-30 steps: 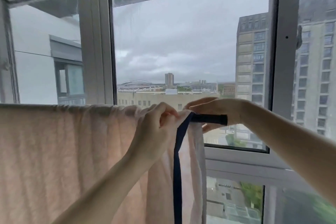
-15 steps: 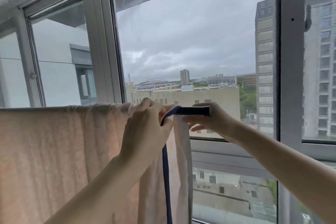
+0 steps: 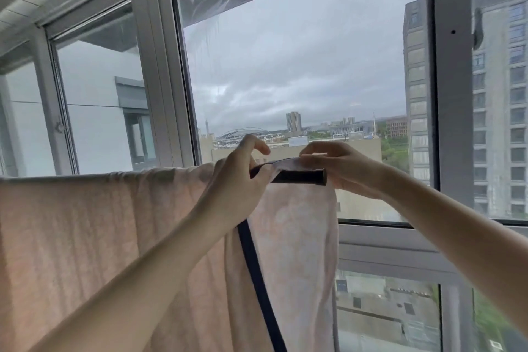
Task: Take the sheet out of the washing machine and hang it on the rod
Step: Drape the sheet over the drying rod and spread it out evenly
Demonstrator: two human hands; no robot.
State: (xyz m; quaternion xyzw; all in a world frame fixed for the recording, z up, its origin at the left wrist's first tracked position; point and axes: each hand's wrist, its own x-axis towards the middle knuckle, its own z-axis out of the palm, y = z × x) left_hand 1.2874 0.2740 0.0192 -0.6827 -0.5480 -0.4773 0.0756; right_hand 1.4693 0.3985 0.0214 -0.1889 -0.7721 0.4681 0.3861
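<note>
A pale pink sheet (image 3: 85, 237) with a dark blue border strip (image 3: 257, 274) hangs over a horizontal rod, whose dark end (image 3: 300, 176) sticks out to the right of the cloth. My left hand (image 3: 237, 180) pinches the sheet's top edge at the blue border, right on the rod. At the rod's end my right hand (image 3: 340, 166) holds the sheet's edge, thumb on top and fingers under the rod. The rest of the rod is hidden under the cloth.
Just behind the rod stands a large window with grey metal frames (image 3: 451, 94). A horizontal sill bar (image 3: 385, 240) runs below the rod's end. Tall buildings and a cloudy sky show through the glass.
The view has tilted up and left. Both hands stay at the rod's end; the sheet's edge now lies further out toward the rod's tip, and my left forefinger has lifted.
</note>
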